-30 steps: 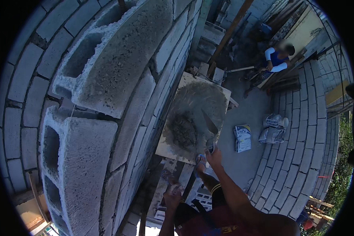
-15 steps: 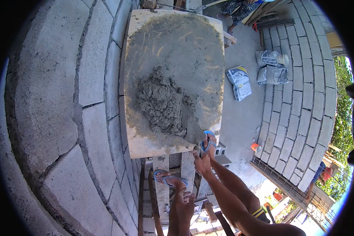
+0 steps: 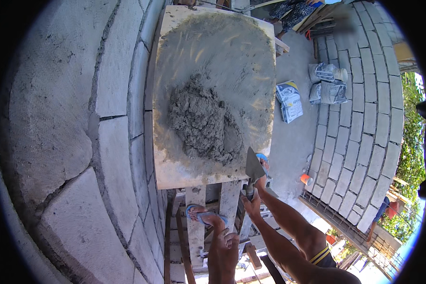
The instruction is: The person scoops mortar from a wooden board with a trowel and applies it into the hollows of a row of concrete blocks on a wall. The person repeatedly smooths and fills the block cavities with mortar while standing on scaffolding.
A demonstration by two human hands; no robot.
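Note:
My right hand grips the handle of a trowel, whose blade is at the lower-right edge of the plywood board. A lumpy pile of grey wet mortar sits on the board, with smeared mortar around it. My left hand hangs low in the picture, fingers loosely bent and slightly apart, holding nothing. My feet in blue flip-flops stand at the board's near edge, the left one on a narrow plank.
A block wall runs close along the left. On the right are bags, an orange container and another block wall. A co-worker's patterned-clothed legs show at the top; another person is partly visible at right.
The view has swung from the wall top down onto the board. In the last half second the trowel blade has lifted away from the mortar pile toward the board's edge.

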